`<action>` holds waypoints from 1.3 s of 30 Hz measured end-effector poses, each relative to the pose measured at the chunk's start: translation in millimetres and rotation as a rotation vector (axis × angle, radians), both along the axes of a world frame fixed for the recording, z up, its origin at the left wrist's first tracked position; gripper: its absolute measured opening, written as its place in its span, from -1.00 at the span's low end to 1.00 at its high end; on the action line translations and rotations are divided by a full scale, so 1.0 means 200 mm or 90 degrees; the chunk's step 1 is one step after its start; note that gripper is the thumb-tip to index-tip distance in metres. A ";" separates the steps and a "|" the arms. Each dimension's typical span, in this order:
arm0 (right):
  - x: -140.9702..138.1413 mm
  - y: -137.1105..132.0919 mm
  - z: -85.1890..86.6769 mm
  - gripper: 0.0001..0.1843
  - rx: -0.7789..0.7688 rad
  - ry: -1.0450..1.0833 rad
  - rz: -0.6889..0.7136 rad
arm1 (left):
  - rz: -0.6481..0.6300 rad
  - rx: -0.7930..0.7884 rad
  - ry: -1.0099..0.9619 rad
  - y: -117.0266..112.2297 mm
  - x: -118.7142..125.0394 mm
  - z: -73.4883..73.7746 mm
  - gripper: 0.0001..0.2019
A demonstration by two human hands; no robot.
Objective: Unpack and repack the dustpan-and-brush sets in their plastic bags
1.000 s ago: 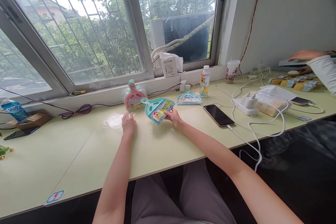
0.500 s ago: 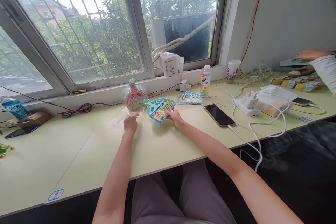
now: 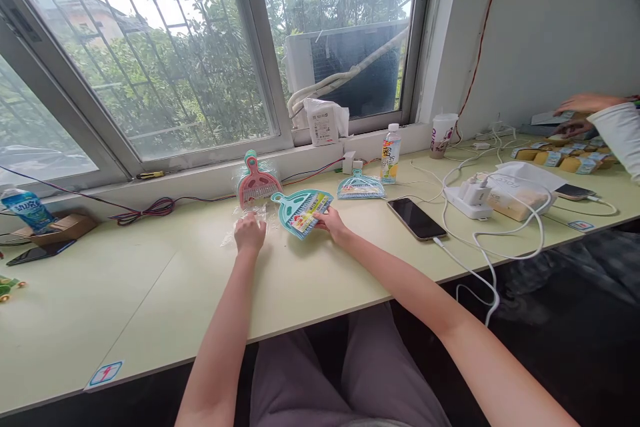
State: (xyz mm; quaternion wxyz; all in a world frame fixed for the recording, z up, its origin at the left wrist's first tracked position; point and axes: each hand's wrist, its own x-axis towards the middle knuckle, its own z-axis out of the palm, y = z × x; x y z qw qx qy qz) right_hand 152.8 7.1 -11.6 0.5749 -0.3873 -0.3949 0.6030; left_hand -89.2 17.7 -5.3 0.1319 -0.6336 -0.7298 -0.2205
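Note:
My right hand (image 3: 330, 223) grips a turquoise mini dustpan with its brush (image 3: 304, 212) by the right edge, tilted above the table. A printed yellow and white label shows on its front. My left hand (image 3: 250, 233) is closed on a crumpled clear plastic bag (image 3: 231, 232) lying on the table; its fingertips are partly hidden. Just beyond that hand, pink dustpan sets (image 3: 257, 183) in clear wrapping lie by the wall, a green handle showing among them. Another turquoise dustpan set (image 3: 361, 187) rests to the right, farther back.
A drink bottle (image 3: 391, 155), a phone (image 3: 417, 219) on a charging cable and a white power strip (image 3: 469, 201) occupy the right side. Another person's hand (image 3: 583, 105) is at the far right near yellow packages (image 3: 575, 159). On the left is a blue bottle (image 3: 29, 209).
My left hand has lowered onto the plastic bag, which now looks more bunched up under it. The dustpan in my right hand has hardly moved.

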 end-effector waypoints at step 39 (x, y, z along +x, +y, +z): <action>-0.02 0.01 -0.03 -0.77 -0.020 -0.063 0.062 | -0.312 0.075 -0.062 0.05 0.05 -0.07 -0.40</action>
